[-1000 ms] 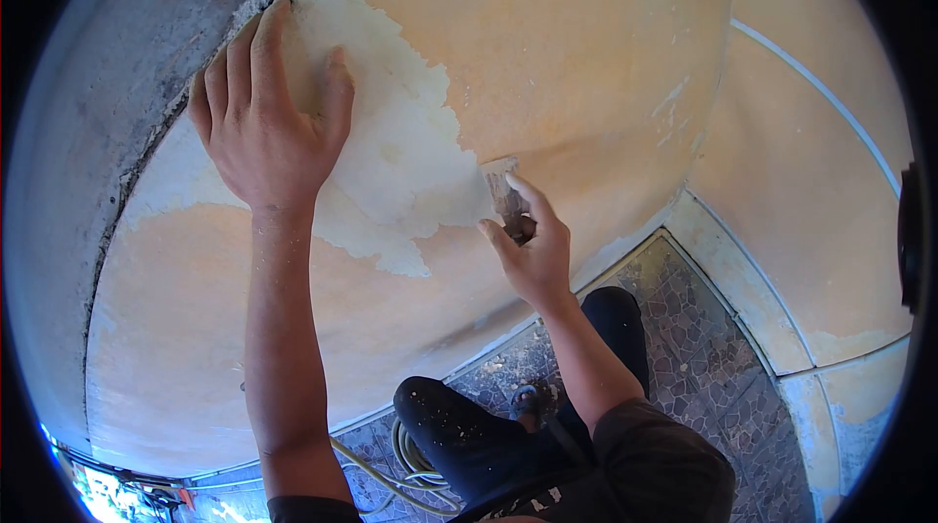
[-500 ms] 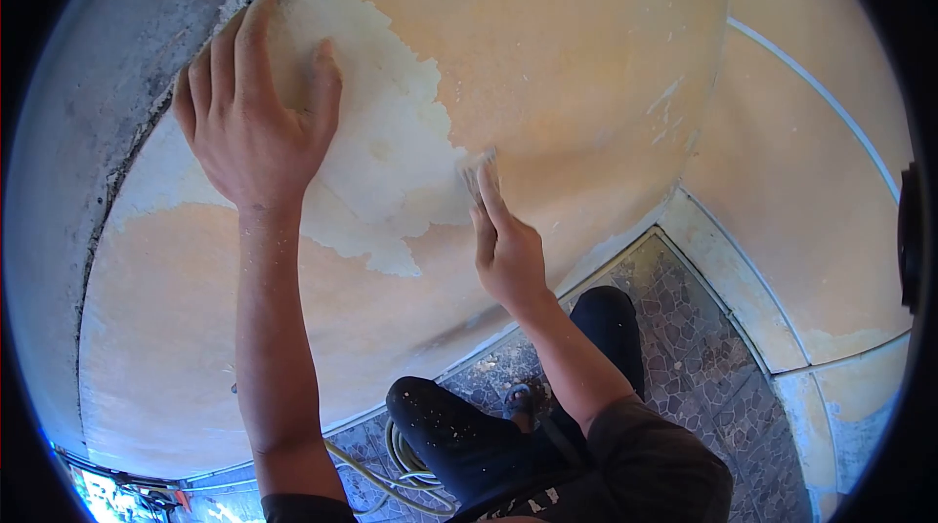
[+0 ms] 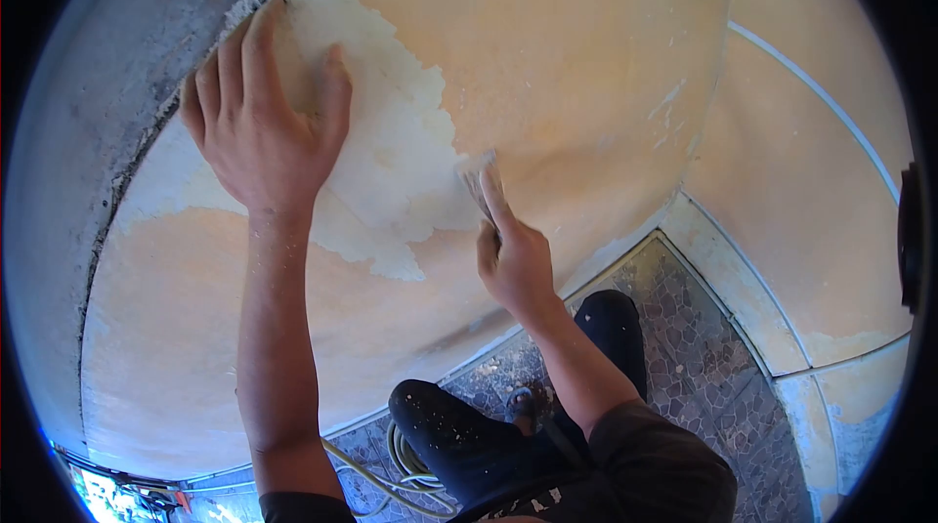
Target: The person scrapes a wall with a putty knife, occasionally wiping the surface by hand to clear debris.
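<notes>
My left hand (image 3: 269, 123) lies against the wall with its thumb and fingers apart, fingertips by the rough joint at the wall's upper left edge. It holds nothing. My right hand (image 3: 516, 254) is closed around a scraper (image 3: 474, 186), index finger stretched along it. The tool's thin blade meets the wall where the orange paint (image 3: 547, 64) borders a pale bare patch (image 3: 386, 123) with a jagged edge. Most of the scraper's handle is hidden in my palm.
A grey concrete surface (image 3: 127, 44) runs along the left. On the right, another painted wall (image 3: 791, 191) meets this one at a corner. Below are a patterned tile floor (image 3: 703, 357) with paint flakes, my knees and a coiled hose (image 3: 405, 469).
My left hand and the wall sit slightly lower and farther right in view. My right hand keeps the scraper at nearly the same paint edge.
</notes>
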`<control>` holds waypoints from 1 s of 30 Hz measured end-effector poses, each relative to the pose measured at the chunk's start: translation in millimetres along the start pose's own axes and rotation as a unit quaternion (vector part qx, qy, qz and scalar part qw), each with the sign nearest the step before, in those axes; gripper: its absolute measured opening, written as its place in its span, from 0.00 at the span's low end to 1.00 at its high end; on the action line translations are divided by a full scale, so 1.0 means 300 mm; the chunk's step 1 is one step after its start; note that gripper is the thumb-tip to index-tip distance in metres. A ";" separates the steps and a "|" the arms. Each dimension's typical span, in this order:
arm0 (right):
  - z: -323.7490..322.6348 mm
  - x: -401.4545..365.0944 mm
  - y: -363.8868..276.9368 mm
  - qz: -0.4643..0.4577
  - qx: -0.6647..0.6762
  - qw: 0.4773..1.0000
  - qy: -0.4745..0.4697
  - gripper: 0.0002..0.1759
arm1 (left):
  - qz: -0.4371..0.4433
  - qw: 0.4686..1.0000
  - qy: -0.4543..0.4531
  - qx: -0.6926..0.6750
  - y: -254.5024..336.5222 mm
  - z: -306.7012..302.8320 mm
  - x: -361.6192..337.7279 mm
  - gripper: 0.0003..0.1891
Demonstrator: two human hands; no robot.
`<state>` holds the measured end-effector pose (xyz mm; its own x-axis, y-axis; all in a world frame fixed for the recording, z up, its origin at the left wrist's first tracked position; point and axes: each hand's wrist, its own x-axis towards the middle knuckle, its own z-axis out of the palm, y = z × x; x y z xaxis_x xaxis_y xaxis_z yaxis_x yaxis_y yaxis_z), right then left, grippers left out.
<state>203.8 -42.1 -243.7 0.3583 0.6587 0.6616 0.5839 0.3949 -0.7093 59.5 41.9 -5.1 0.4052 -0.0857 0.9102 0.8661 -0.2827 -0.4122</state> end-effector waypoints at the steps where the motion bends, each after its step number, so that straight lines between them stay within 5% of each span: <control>1: 0.008 -0.018 0.016 -0.016 0.010 1.000 0.010 0.46 | 0.000 1.000 0.001 -0.002 0.001 0.000 -0.005 0.27; 14: -0.026 0.013 -0.041 0.019 0.036 0.999 -0.031 0.46 | -0.001 1.000 0.022 -0.020 -0.002 0.012 -0.009 0.27; 17: -0.030 -0.028 -0.020 0.074 0.005 0.994 -0.080 0.42 | -0.007 0.999 0.022 -0.022 0.003 0.011 -0.005 0.27; 20: 0.005 -0.023 0.020 -0.005 0.103 0.994 0.045 0.36 | -0.004 1.000 0.014 -0.016 0.006 0.005 -0.006 0.27; 22: -0.005 -0.006 0.017 0.090 0.142 0.986 0.011 0.28 | -0.006 1.000 0.013 -0.011 0.005 0.005 -0.006 0.27; 25: 0.027 0.002 0.044 -0.044 0.060 0.995 0.071 0.28 | -0.002 1.000 0.024 -0.012 0.003 0.010 -0.007 0.27; 30: 0.026 -0.029 0.047 -0.027 0.046 0.998 0.036 0.34 | -0.007 1.000 0.020 -0.021 0.003 0.015 -0.007 0.27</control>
<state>203.3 -37.3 -261.2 0.3818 0.5878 0.7132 0.5356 0.4882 -0.6891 60.7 46.0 -7.7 0.3797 -0.1200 0.9173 0.8583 -0.3244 -0.3977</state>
